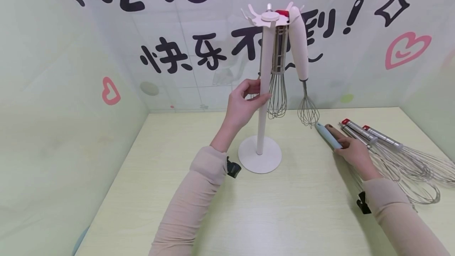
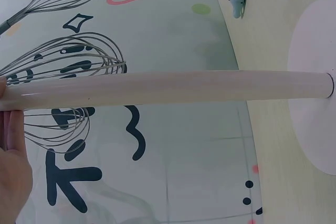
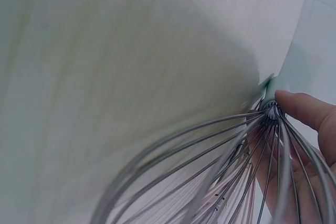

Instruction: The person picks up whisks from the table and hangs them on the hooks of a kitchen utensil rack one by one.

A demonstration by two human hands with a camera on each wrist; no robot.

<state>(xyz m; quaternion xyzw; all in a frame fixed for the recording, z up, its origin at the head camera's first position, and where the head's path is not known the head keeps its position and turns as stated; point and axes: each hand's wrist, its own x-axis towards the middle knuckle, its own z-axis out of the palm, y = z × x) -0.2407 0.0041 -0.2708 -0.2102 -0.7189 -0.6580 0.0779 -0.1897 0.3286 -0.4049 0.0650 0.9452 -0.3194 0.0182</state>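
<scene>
My left hand [image 1: 243, 104] grips the pole of a white whisk stand [image 1: 262, 127] partway up, thumb in front of it. From the stand's hooked top hang a whisk with a pale pink handle [image 1: 299, 46] and a steel whisk with a red end [image 1: 280, 50]; another is partly hidden behind the pole. Over at the right, my right hand [image 1: 356, 157] holds a whisk by its light blue handle [image 1: 328, 135]. In the right wrist view, the thumb and fingers close round the handle where the wires [image 3: 210, 142] begin.
Several more whisks lie on the table right of my right hand: one with a brown handle [image 1: 333, 130] and steel ones [image 1: 385, 137] with red ends. The stand's round base [image 1: 271, 163] rests on the pale table [image 1: 177, 165]. Behind is a printed backdrop [image 1: 199, 78].
</scene>
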